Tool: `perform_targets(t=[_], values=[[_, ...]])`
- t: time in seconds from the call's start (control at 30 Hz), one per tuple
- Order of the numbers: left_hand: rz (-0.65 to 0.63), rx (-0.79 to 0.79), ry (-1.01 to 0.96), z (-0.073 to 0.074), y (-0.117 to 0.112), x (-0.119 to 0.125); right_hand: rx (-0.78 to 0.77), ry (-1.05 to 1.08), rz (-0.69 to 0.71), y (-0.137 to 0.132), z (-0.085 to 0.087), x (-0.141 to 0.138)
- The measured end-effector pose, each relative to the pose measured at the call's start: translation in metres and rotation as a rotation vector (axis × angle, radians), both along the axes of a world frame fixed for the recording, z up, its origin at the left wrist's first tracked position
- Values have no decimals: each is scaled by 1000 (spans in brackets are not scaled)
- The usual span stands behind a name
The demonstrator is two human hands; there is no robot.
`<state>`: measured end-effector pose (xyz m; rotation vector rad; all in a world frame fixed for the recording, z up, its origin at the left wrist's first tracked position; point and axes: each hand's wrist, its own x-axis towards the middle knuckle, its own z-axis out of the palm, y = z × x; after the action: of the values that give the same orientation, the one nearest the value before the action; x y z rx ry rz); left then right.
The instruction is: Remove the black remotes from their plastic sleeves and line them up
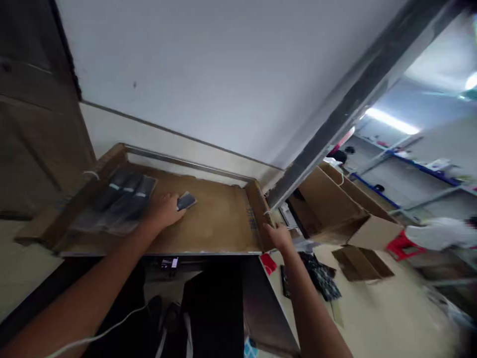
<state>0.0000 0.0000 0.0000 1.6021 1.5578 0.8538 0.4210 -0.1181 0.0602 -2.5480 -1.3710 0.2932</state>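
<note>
My left hand (167, 211) is closed on a small dark packet (186, 201) in clear wrapping, just above the bottom of a shallow cardboard tray (219, 219). To its left, dark items in clear plastic bags (128, 194), each with a small pale label, lie side by side in the tray; they look blurred. My right hand (280, 235) grips the tray's right side wall (257, 211), its fingers at the outer edge. What its hidden fingers touch beyond that edge cannot be seen.
A white wall panel (223, 74) rises behind the tray. Right of a grey post (357, 99) stand a large open carton (331, 204), flattened cardboard (361, 263) and dark patterned cloth (322, 278) on the floor. A person in white (443, 232) is near a red stool (402, 246).
</note>
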Motion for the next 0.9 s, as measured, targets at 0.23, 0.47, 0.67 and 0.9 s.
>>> perform_targets(t=[0.23,0.47,0.67,0.9], values=[[-93,-211,-273,9,0,-14,190,-187,3,-12,9,-14],[162,-163,-811,4,-4,-24,594,391,444,2,-46,-172],[201,-107,-990,-3,-8,-28,385,667,618,56,-77,-308],[247,-96,-1107,-6,-8,-30,314,727,555,69,-78,-315]])
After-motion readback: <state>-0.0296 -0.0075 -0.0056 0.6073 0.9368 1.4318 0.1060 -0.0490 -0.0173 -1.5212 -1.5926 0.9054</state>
